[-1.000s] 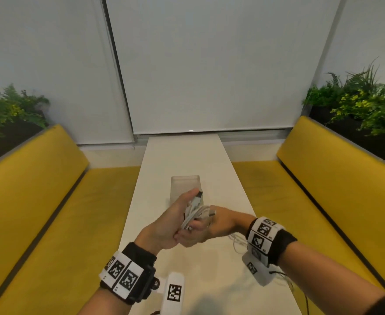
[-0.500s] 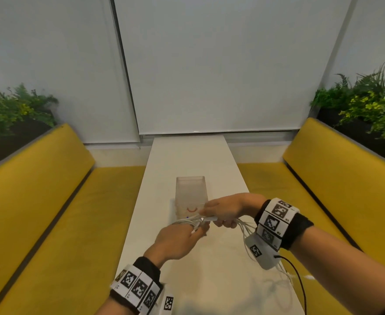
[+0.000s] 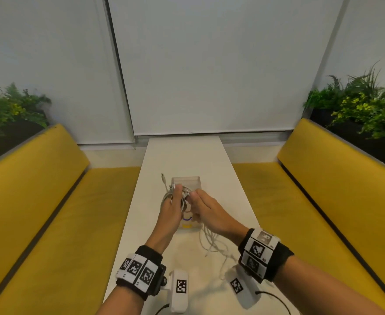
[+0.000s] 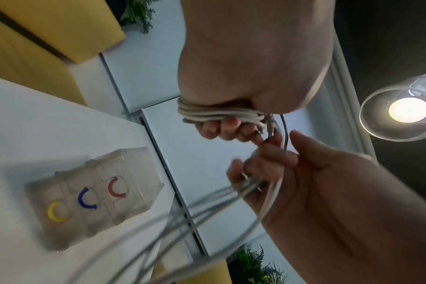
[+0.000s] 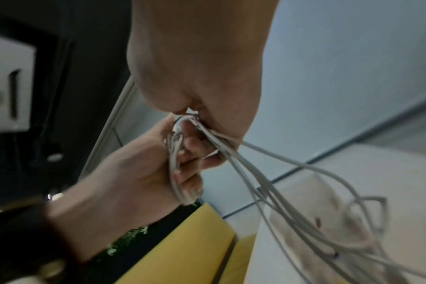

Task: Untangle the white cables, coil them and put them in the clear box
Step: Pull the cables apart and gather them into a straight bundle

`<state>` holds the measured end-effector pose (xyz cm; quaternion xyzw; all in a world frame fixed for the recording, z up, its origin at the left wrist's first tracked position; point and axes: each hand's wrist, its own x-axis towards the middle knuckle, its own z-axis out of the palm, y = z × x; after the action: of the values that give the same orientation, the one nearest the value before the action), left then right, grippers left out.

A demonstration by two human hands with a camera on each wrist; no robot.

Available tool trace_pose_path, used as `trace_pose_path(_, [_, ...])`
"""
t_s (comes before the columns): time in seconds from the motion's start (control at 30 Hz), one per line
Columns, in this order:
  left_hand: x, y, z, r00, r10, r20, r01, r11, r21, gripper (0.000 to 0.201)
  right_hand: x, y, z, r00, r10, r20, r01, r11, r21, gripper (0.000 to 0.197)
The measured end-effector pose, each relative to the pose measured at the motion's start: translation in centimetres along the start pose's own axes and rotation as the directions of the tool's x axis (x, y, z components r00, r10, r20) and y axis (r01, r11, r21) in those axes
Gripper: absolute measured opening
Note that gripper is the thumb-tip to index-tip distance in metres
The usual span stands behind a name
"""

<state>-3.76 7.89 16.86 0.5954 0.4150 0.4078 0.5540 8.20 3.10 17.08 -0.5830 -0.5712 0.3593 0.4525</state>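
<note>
My left hand (image 3: 175,198) grips a coil of white cable (image 3: 167,197), held above the clear box (image 3: 195,181) on the white table (image 3: 187,155). In the left wrist view the coil (image 4: 219,115) runs under my curled left fingers (image 4: 221,128). My right hand (image 3: 196,197) touches the left and pinches several loose strands (image 5: 255,182). These trail down to a loose heap of cable (image 3: 212,244) on the table near my right wrist. One plug end (image 3: 163,178) sticks up left of the box. The box (image 4: 92,192) shows yellow, blue and red arc marks.
Yellow benches (image 3: 39,212) (image 3: 334,201) run along both sides of the narrow table. Plants (image 3: 364,105) stand behind the backrests. A glass pendant lamp (image 4: 409,109) hangs overhead. Bare tabletop lies beyond the box.
Half a second ago my right hand was drawn away to the right with the cable taut. Now both hands have come together, farther out, over the box.
</note>
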Motion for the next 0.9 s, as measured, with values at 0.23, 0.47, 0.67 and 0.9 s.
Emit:
trace_pose_path(0.23, [0.4,0.0,0.8,0.998,-0.009,-0.054,-0.003,0.973,-0.231,0.05,-1.0,0.2,3.4,0.989,-0.13,-0.071,0.127,0.991,-0.053,0.026])
trace_pose_path(0.47, [0.0,0.7,0.4,0.995,-0.093,0.027,0.097,0.923,-0.373,0.041,-1.4,0.0,3.6,0.969,-0.237,-0.07,0.208,0.935,-0.286,0.043])
trace_pose_path(0.67, [0.8,2.3,-0.2,0.998,-0.057,0.012,0.056,0.886,-0.46,0.041,-3.0,1.4,4.4,0.992,-0.105,0.065,0.107,0.994,-0.029,0.04])
trace_pose_path(0.9, [0.5,3.3,-1.5,0.896,0.149,0.418,0.207,0.692,-0.692,0.05,-1.7,2.8,2.5,0.964,0.027,0.263,-0.094,0.965,0.244,0.07])
